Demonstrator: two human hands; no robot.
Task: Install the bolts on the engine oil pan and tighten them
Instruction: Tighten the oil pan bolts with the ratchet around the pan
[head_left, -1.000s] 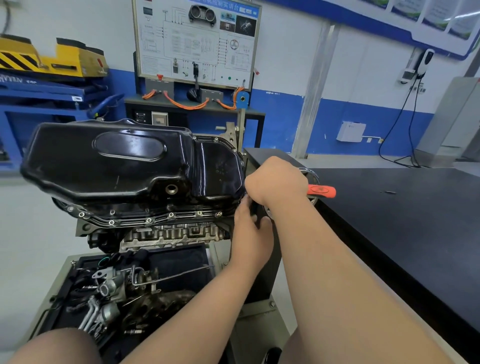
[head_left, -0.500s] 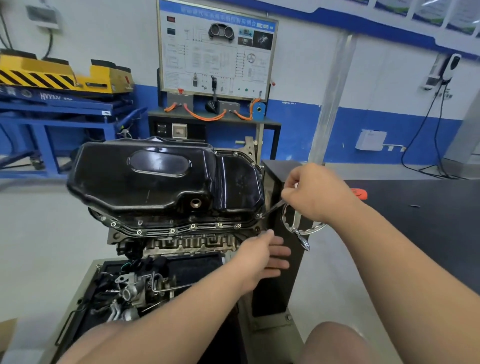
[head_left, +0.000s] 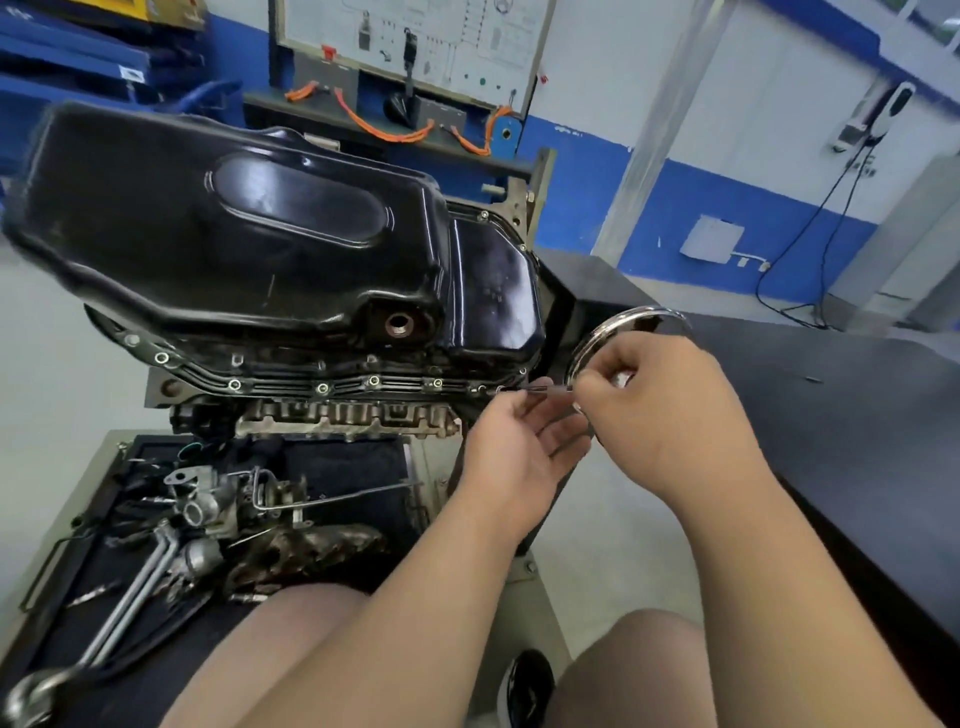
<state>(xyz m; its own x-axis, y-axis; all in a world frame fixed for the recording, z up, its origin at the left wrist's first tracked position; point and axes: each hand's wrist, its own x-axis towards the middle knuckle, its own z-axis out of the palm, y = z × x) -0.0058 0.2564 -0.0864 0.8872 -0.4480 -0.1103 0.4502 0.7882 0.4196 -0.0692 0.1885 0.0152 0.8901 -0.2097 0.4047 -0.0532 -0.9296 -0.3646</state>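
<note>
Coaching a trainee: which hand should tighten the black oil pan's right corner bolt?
Right: the right hand pinches the thin metal tool, its tip at that bolt; the left hand lies open beneath.

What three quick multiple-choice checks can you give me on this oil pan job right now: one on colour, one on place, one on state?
1. What colour is the oil pan?
A. red
B. black
C. silver

2. Where is the tip of the thin tool that the right hand holds?
A. at the right end of the pan's flange
B. on top of the pan
C. in the parts tray below

3. What state is the drain hole in?
A. plugged
B. covered by a hand
C. open, with no plug

Answers:
1 B, the shell is glossy black.
2 A, the tip meets the flange by its right corner.
3 C, the bare bore shows with nothing screwed in.
</note>
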